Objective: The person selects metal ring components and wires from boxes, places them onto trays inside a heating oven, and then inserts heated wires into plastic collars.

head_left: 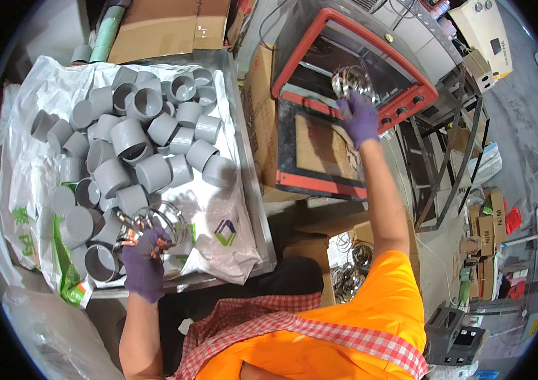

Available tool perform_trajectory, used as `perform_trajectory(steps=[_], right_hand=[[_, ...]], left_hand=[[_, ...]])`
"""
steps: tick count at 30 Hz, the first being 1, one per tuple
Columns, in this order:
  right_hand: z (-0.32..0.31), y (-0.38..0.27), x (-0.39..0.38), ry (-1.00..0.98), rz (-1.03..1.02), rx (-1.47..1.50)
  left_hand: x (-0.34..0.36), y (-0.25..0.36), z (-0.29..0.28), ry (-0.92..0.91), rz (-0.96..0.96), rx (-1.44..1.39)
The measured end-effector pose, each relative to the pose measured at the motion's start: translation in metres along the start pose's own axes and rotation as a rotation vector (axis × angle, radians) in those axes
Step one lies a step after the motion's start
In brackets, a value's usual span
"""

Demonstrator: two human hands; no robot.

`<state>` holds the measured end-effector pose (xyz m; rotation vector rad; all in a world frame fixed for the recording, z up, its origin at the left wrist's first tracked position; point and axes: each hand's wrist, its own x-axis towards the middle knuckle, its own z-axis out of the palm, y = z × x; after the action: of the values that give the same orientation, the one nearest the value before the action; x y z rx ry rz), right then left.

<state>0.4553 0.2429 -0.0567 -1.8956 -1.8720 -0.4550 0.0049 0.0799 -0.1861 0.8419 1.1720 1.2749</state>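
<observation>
My left hand (144,266), in a purple glove, is closed on a bunch of shiny metal rings (169,220) above the near edge of the pile of grey plastic pipe caps (131,139). Stretched out ahead, my right hand (360,119), gloved the same way, grips another bunch of metal rings (352,81) at the mouth of a red-framed toaster oven (312,45). The oven door (320,183) hangs down open, with a brown board (323,147) on its inner side. My fingers partly hide both bunches.
The pipe caps lie on white plastic sacks (228,212) on a metal-edged table (262,234). Beside my right arm stands a carton with more metal rings (352,269). A black metal frame (449,158) is right of the oven; flattened cardboard (161,28) lies beyond the table.
</observation>
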Motion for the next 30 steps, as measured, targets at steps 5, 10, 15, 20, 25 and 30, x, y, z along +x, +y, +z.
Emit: perform_trajectory(steps=[5, 10, 15, 20, 25, 30], right_hand=[[0.033, 0.06, 0.094, -0.064, 0.131, -0.281], [0.085, 0.115, 0.158, 0.096, -0.032, -0.469], [0.106, 0.118, 0.159, -0.059, 0.264, -0.701], [0.117, 0.17, 0.183, -0.246, 0.36, -0.528], [0.121, 0.164, 0.18, -0.103, 0.298, -0.449], [0.104, 0.151, 0.179, -0.167, 0.289, -0.697]], left_hand=[[0.002, 0.002, -0.001, -0.169, 0.269, 0.632], [0.005, -0.004, 0.015, 0.109, -0.211, -0.04], [0.003, -0.008, 0.017, 0.149, -0.231, -0.076], [0.005, -0.013, 0.017, 0.119, -0.244, -0.112], [0.003, -0.017, 0.017, 0.166, -0.232, 0.003], [0.004, -0.019, 0.009, 0.109, -0.327, -0.032]])
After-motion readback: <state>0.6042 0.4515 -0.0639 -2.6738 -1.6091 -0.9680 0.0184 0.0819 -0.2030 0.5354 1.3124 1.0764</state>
